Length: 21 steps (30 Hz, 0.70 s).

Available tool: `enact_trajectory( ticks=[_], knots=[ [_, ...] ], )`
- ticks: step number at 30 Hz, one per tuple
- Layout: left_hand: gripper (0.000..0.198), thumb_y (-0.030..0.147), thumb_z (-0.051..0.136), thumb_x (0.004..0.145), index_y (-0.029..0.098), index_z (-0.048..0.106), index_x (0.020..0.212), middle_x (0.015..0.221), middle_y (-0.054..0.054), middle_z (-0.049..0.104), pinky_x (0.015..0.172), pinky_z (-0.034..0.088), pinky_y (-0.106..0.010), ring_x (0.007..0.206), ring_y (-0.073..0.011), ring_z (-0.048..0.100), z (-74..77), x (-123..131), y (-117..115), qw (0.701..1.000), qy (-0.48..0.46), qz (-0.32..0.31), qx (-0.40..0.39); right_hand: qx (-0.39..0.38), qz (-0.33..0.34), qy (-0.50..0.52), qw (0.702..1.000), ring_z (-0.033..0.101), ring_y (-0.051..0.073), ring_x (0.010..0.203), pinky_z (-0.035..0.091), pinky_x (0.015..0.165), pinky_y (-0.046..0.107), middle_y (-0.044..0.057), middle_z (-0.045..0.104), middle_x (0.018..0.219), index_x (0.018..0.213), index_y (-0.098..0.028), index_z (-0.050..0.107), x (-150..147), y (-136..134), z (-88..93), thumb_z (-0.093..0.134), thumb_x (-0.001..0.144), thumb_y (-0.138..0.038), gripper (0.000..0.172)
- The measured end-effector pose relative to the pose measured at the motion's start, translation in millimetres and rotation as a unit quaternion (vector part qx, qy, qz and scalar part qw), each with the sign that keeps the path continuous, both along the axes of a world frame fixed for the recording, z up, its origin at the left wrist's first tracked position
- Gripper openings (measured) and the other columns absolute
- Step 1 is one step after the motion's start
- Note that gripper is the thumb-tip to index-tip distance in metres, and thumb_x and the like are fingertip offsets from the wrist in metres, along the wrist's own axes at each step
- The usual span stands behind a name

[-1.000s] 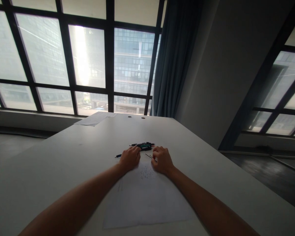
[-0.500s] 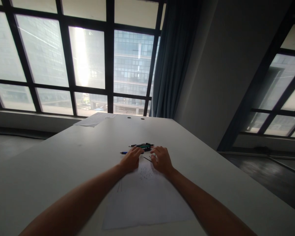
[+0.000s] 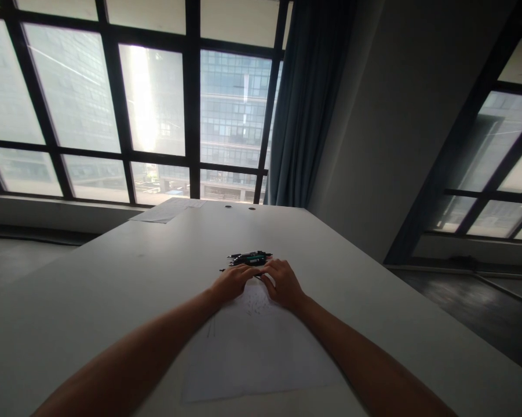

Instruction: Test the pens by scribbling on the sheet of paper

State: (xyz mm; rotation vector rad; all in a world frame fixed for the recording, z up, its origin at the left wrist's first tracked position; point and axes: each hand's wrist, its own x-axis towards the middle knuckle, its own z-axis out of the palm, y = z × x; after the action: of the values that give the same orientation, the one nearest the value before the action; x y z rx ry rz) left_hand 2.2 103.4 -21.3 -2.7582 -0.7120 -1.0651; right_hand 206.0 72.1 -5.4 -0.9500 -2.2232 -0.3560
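Note:
My left hand point(image 3: 237, 281) lies over a pen whose dark end point(image 3: 222, 270) sticks out on its left; the fingers curl over the rest and hide it. My right hand point(image 3: 283, 282) is closed, thumb and fingers drawn together, with a thin dark rod point(image 3: 258, 278) showing at its thumb side. The fingertips of both hands meet or nearly meet. Just beyond them lies a bunch of dark pens point(image 3: 248, 259), some with green parts. Under my wrists is a white sheet of paper point(image 3: 261, 359) with small dark scribbles near its far edge.
The long white table point(image 3: 113, 313) stretches toward the window point(image 3: 156, 104). More papers point(image 3: 160, 212) lie at its far left edge, and two round dark cable holes point(image 3: 252, 208) sit near the far end. A blue curtain point(image 3: 304, 116) hangs behind.
My hands have come together, the right fingers moving left to meet the left ones. The blue pen left of my left hand has shifted, and the rod shows less.

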Motion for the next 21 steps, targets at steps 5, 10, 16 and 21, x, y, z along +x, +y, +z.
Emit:
enact_trajectory(
  ticks=[5, 10, 16, 21],
  knots=[
    [0.030, 0.004, 0.050, 0.081, 0.020, 0.071, 0.096, 0.094, -0.006, 0.073, 0.084, 0.053, -0.029, 0.087, -0.0169, 0.066, 19.6, -8, 1, 0.996, 0.006, 0.059, -0.069, -0.028, -0.035, -0.011, 0.999, 0.055, 0.021, 0.098, 0.037, 0.086, 0.036, 0.007, 0.065, 0.096, 0.089, -0.018, 0.065, -1, -5, 11.6, 0.057, 0.085, -0.022, 0.010],
    [0.031, 0.002, 0.052, 0.077, 0.021, 0.073, 0.088, 0.091, -0.002, 0.073, 0.085, 0.052, -0.028, 0.084, -0.0158, 0.067, 30.9, -27, 0, 0.989, 0.031, 0.071, -0.124, -0.080, -0.144, -0.031, 0.986, 0.057, 0.019, 0.092, 0.037, 0.082, 0.033, 0.006, 0.066, 0.093, 0.081, -0.018, 0.066, 6, -11, 17.2, 0.055, 0.086, -0.021, 0.013],
    [0.033, 0.006, 0.047, 0.081, 0.022, 0.074, 0.092, 0.092, -0.003, 0.074, 0.085, 0.052, -0.031, 0.084, -0.0172, 0.067, 21.2, -34, -13, 0.983, 0.025, 0.089, -0.160, -0.148, -0.199, -0.010, 0.969, 0.060, 0.017, 0.085, 0.039, 0.073, 0.027, 0.005, 0.066, 0.094, 0.082, -0.019, 0.067, 16, -21, 8.3, 0.056, 0.086, -0.024, 0.013],
    [0.033, 0.007, 0.050, 0.078, 0.021, 0.073, 0.097, 0.100, -0.005, 0.073, 0.090, 0.051, -0.033, 0.093, -0.0185, 0.066, 17.5, -39, -13, 0.979, 0.026, 0.083, -0.185, -0.158, -0.198, 0.010, 0.967, 0.061, 0.014, 0.080, 0.039, 0.067, 0.025, 0.004, 0.066, 0.095, 0.090, -0.020, 0.067, 20, -27, 7.3, 0.054, 0.088, -0.026, 0.014]
  ],
)
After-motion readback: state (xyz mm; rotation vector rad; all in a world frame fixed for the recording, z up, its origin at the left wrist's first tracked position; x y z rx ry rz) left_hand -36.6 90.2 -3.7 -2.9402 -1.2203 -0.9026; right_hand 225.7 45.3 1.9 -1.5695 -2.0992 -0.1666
